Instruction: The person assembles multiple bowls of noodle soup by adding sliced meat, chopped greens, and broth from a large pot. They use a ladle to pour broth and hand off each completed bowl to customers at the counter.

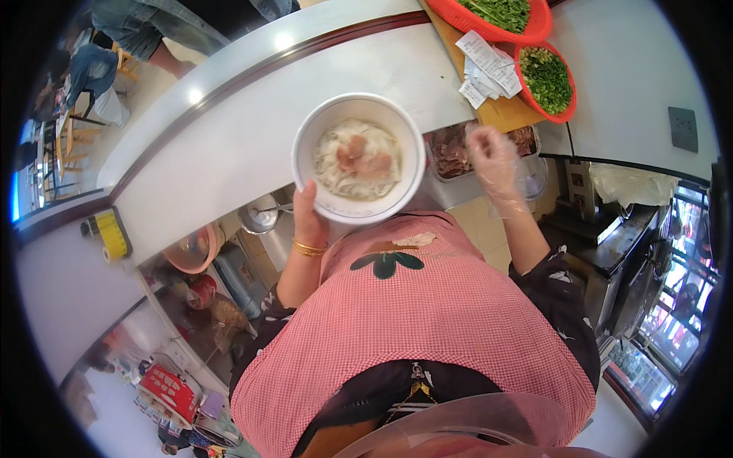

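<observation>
A white bowl (305, 131) holds pale wide noodles (336, 182) in broth. A few pinkish-brown meat slices (353, 153) lie on top of them. My bare left hand (307, 216), with gold bangles at the wrist, grips the bowl's near left rim. On the right, my right hand (491, 156) wears a clear plastic glove and hovers over a metal tray of sliced meat (450, 150). Its fingers are curled together, slightly blurred; whatever they may hold is too small to make out. The hand hides part of the tray.
Red baskets of chopped greens (547, 80) and leafy greens (500, 11) stand at the far right, beside paper slips (486, 67) on a wooden board (511, 114). A white counter (229, 130) curves leftward. A small metal pot (259, 217) sits below it. Yellow tape rolls (113, 235) lie left.
</observation>
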{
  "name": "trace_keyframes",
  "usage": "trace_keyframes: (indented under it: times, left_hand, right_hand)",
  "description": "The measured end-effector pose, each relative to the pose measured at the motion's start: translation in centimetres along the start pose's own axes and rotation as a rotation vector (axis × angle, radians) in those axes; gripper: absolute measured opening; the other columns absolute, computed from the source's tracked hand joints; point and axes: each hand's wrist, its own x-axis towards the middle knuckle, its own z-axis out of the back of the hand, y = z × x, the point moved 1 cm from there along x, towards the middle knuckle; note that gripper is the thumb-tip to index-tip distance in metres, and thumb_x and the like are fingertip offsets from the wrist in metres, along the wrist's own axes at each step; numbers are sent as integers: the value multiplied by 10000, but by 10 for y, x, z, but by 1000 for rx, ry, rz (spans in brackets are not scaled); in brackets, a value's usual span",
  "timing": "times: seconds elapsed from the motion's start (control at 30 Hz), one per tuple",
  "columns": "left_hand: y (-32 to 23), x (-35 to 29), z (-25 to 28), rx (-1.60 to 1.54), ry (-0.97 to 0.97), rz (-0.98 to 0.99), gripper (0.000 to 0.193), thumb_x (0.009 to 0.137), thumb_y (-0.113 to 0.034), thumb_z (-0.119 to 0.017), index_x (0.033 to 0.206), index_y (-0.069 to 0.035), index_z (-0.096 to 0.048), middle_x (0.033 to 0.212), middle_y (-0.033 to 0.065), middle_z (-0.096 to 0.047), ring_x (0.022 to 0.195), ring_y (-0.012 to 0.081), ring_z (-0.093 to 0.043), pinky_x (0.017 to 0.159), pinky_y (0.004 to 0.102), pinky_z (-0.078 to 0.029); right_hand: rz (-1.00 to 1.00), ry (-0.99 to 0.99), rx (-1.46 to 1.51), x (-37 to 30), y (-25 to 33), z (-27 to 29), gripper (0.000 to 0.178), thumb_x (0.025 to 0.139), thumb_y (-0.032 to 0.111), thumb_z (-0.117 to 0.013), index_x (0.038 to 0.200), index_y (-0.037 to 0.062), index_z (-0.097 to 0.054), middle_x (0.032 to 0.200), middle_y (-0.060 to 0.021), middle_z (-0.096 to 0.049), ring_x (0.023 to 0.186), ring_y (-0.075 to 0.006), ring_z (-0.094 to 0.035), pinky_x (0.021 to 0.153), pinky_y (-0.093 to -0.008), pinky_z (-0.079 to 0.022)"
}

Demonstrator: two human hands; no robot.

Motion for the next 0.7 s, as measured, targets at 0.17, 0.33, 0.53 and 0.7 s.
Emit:
trace_keyframes:
  times: [0.17,0.33,0.53,0.7]
  left_hand:
    - [-4,-4,17,69,7,-8,700,943,-405,-616,1431,53,-409,1399,169,-540,1263,281,-543,1086,401,-413]
    - [2,-17,13,124,39,73,694,971,-414,-554,1463,40,-374,1458,182,-492,1331,304,-488,1130,423,-373]
    - [15,-29,-7,95,84,132,724,933,-423,-615,1441,47,-402,1415,175,-528,1281,282,-531,1085,400,-413]
    - [27,-28,-15,98,66,122,700,923,-390,-642,1423,48,-422,1374,163,-556,1243,254,-554,1065,387,-427]
  right_hand:
    - [-36,-80,-241,-8,-87,-59,341,838,163,-733,1142,28,-658,1050,-219,-662,952,-342,-673,867,-416,-538]
    - [104,-55,-333,8,-108,-95,335,804,156,-748,1111,38,-686,1053,-183,-669,1027,-331,-658,868,-442,-518]
    - [-83,-98,87,20,-130,-80,169,836,123,-695,984,66,-757,941,-133,-729,880,-298,-686,807,-381,-531]
    - [-347,-22,631,19,-129,-74,218,886,126,-704,1055,-10,-736,930,-85,-736,765,-140,-670,677,-266,-525]
